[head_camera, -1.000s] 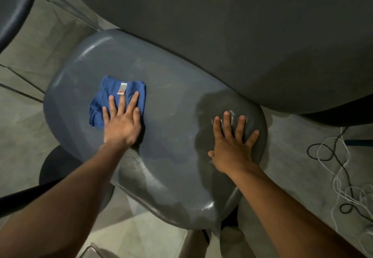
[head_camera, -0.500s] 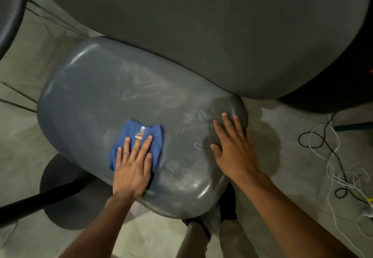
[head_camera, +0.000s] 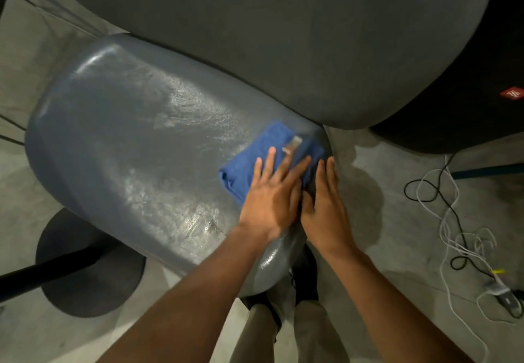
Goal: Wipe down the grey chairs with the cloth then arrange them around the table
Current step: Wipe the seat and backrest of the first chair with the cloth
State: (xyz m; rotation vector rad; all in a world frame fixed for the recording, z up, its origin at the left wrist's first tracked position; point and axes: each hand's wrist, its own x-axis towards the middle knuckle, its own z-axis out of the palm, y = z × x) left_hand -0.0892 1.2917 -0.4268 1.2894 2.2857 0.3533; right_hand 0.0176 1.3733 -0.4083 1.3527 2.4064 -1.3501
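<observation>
A: Nearest us, our left hand (head_camera: 272, 201) lies flat, fingers straight, pressing the blue cloth (head_camera: 266, 161) onto the grey chair (head_camera: 127, 141).

B: It has swept from mid-seat to the right edge, beside our right hand (head_camera: 326, 206), flat on the rim.

A: So 1 seat seems nearly wiped; the table (head_camera: 283, 36) beyond waits.

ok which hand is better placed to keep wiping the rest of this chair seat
Left. The left hand already presses flat on the blue cloth at the grey chair seat's right end. The right hand lies bare on the seat's edge, bracing it.
</observation>
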